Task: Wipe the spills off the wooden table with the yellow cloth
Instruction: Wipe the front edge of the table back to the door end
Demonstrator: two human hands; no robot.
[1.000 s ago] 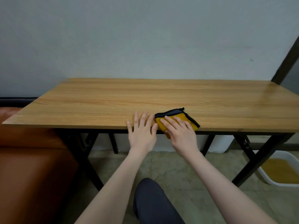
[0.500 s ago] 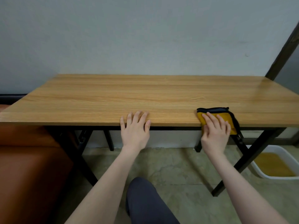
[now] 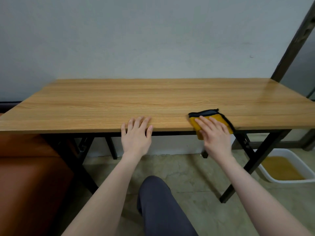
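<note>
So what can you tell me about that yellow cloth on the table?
The yellow cloth is a small folded pad, mustard yellow with dark edging and a grey layer showing at its far edge. It looks soft, like microfibre. It lies flat at the near edge of the wooden table, right of centre, with its near part hanging over the edge. The right hand presses on it with flat fingers.

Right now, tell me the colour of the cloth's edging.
Black, bordering the folded yellow cloth; clearest in the head view.

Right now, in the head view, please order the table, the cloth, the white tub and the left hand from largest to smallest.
1. table
2. white tub, partly cut off
3. left hand
4. cloth, partly covered by the right hand; unsure against the left hand
</note>
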